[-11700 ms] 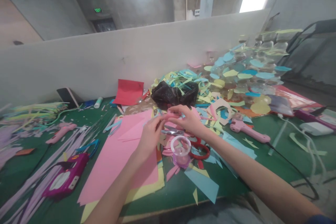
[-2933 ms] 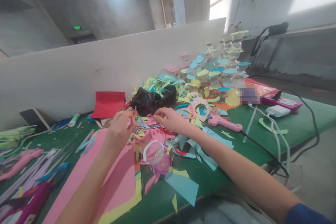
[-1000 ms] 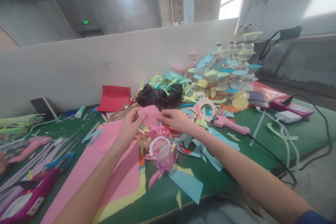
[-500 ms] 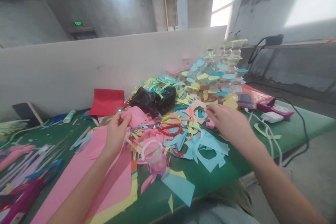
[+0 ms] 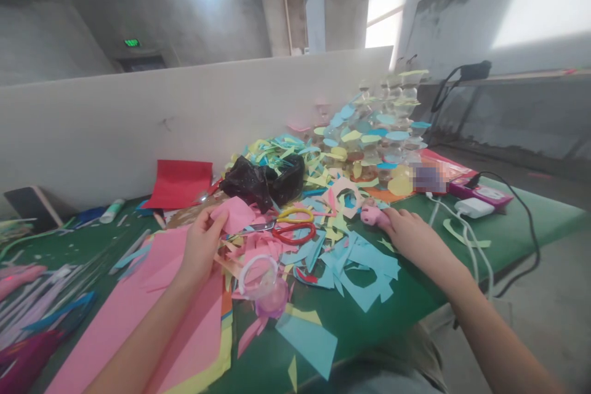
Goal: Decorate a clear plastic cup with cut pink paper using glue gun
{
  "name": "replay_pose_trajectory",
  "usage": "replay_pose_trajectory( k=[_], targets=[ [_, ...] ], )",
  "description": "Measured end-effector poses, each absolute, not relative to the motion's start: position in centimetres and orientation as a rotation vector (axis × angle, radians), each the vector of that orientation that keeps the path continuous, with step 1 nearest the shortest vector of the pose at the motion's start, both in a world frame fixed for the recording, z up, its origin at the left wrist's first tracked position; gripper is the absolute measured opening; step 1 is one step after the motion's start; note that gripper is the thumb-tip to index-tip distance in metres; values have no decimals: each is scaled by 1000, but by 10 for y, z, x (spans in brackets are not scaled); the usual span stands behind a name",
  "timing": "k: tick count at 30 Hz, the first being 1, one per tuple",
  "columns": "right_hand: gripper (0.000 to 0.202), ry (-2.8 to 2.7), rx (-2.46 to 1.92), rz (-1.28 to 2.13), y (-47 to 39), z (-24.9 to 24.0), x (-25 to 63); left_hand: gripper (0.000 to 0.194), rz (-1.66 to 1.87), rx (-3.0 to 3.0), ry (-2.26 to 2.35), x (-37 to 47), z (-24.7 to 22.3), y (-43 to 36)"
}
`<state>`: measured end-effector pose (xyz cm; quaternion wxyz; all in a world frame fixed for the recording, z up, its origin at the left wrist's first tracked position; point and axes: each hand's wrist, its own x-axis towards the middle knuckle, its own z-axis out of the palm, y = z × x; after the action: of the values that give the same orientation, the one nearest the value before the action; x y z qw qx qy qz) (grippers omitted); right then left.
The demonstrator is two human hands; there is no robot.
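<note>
My left hand [image 5: 207,240] is closed, pinching a piece of pink paper [image 5: 236,214] between thumb and fingers. Under it lie large sheets of pink paper [image 5: 184,314]. On the right, my right hand [image 5: 409,237] has its fingers closed round the end of a small pink object with a rounded head [image 5: 373,216]; its exact kind does not show. Scissors [image 5: 295,225] with a yellow and a red handle loop rest on the scraps between my hands. A clear plastic cup [image 5: 258,277] lies nearer to me, with a purple part below it.
Blue paper offcuts [image 5: 367,283] and other scraps cover the table's middle. Behind them sit a black plastic bag [image 5: 258,181] and stacked clear cups with coloured paper discs [image 5: 378,135]. White cables [image 5: 471,240] hang at the right edge. Red paper [image 5: 180,183] leans against the white partition.
My right hand has moved down from beside the pink paper ring and closed on the small pink object. My left hand keeps its pink paper. The view has shifted slightly.
</note>
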<state>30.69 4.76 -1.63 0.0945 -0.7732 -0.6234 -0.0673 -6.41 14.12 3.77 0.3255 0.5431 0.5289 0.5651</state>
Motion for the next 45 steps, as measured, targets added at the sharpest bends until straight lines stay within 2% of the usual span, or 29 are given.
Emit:
replay_pose_trajectory(
  k=[10,18,26,34,42,45],
  targets=[
    [29,-1385,-1903,211,51,-9,318,36,1508,1405,1342,-71,27,149],
    [32,-1232,-1826,326,48,-4,316,37,1505,1388,1354,-65,34,143],
    [33,-1156,-1701,344,29,25,312,37,1519,1404,1344,-70,29,150],
    [38,-1018,-1394,938,16,30,295,33,1505,1387,1366,-65,35,143],
    [40,-977,-1359,1199,0,34,270,27,1532,1487,1371,-66,40,140],
    [46,-990,-1442,1192,-4,40,262,23,1559,1498,1369,-66,40,139]
  ],
)
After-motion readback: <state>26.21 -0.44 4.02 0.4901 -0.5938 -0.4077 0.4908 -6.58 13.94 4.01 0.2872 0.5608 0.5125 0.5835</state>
